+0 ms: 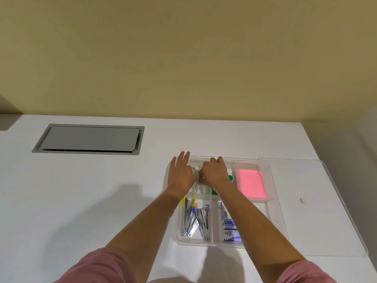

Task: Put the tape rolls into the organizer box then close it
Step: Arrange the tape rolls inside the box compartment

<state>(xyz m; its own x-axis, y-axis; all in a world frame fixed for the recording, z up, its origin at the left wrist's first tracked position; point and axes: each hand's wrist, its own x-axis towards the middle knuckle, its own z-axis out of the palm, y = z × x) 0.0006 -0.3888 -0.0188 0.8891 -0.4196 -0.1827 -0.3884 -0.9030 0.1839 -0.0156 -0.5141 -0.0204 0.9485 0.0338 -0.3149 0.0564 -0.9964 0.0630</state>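
A clear plastic organizer box (271, 186) lies open on the white desk. Both hands are over its far left compartment. My left hand (182, 173) rests there with fingers spread, touching a clear tape roll (195, 172). My right hand (214, 172) is curled, fingertips pinching the same roll. Another clear tape roll (199, 188) lies in the compartment just below the hands. The clear lid (318, 211) lies flat on the desk to the right of the box.
Other compartments hold a pink sticky-note pad (252, 183), several staplers (194, 219), staple boxes (230, 227) and something green (230, 177). A grey cable hatch (89, 138) is set in the desk at far left. The wall rises behind the desk.
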